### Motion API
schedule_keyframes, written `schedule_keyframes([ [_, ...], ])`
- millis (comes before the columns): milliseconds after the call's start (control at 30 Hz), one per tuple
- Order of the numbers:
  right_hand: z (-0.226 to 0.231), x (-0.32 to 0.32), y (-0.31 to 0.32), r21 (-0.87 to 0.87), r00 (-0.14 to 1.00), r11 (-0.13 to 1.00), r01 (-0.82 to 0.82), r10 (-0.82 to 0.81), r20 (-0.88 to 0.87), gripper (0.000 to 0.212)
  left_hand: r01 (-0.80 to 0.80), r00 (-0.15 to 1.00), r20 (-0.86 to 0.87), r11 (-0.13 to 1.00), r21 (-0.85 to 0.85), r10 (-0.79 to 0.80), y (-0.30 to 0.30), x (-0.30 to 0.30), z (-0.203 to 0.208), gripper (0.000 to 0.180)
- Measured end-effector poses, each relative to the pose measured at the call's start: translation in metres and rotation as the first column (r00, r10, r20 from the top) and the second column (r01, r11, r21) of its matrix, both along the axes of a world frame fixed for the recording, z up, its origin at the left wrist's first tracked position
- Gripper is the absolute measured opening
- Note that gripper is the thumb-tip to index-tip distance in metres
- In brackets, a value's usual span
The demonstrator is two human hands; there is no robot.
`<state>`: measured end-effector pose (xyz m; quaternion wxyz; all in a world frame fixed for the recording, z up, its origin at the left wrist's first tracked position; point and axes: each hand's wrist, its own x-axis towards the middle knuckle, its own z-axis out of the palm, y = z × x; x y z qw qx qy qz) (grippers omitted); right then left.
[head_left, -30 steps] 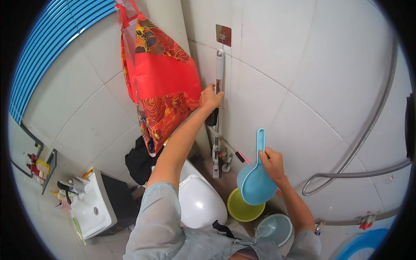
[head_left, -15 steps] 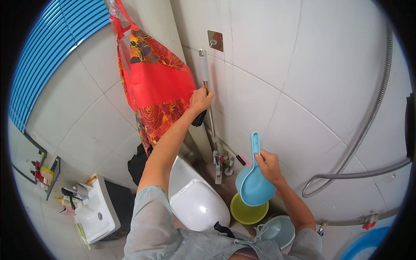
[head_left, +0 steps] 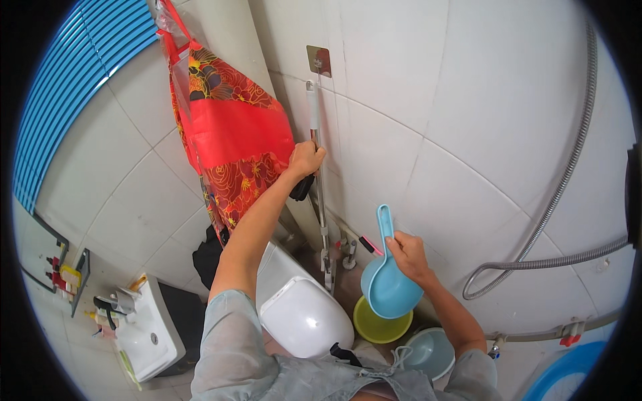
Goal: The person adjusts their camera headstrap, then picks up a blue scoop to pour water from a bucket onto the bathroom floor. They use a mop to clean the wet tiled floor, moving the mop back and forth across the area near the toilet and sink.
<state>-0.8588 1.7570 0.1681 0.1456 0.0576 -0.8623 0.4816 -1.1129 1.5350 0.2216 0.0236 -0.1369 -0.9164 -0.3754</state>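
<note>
My left hand (head_left: pixel 307 159) is closed around the metal shaft of a long-handled mop (head_left: pixel 322 207). Its pale grip points up beside the wall, and its narrow lower end hangs beside the toilet; the details there are too small to make out. My right hand (head_left: pixel 408 254) is closed on the handle of a light-blue water dipper (head_left: pixel 396 291). The dipper hangs bowl down, handle up, over a yellow-green bucket (head_left: pixel 380 326), partly covering its opening. Whether the dipper touches the bucket I cannot tell.
A white toilet (head_left: pixel 305 317) with its lid down stands left of the bucket. A pale-blue basin (head_left: pixel 429 354) is near my right forearm. A red patterned apron (head_left: pixel 237 134) hangs beside my left arm. A wall hook (head_left: pixel 319 61), shower hose (head_left: pixel 568 187) and sink (head_left: pixel 150 334) surround me.
The mop has dropped slightly relative to the wall hook, and its lower end has turned to look narrower. My left hand moved down a little with it. The dipper stays nearly in place.
</note>
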Motion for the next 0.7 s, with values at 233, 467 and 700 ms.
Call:
schedule_keyframes([
  [233, 0.002, -0.008, -0.005, 0.006, 1.0, 1.0, -0.025, 0.025, -0.009, 0.028, 0.06, 0.997, 0.053, 0.997, 0.053, -0.062, -0.008, 0.005, 0.008, 0.029],
  [467, 0.003, -0.023, -0.009, 0.057, 0.996, 0.998, 0.004, 0.002, -0.093, 0.027, 0.131, 0.989, 0.06, 0.986, 0.099, -0.137, -0.003, 0.02, 0.02, 0.027],
  [700, 0.036, -0.047, -0.019, 0.196, 0.97, 0.976, 0.09, -0.041, -0.241, 0.028, 0.138, 0.988, -0.082, 0.986, 0.098, -0.13, -0.021, 0.032, 0.02, 0.028],
])
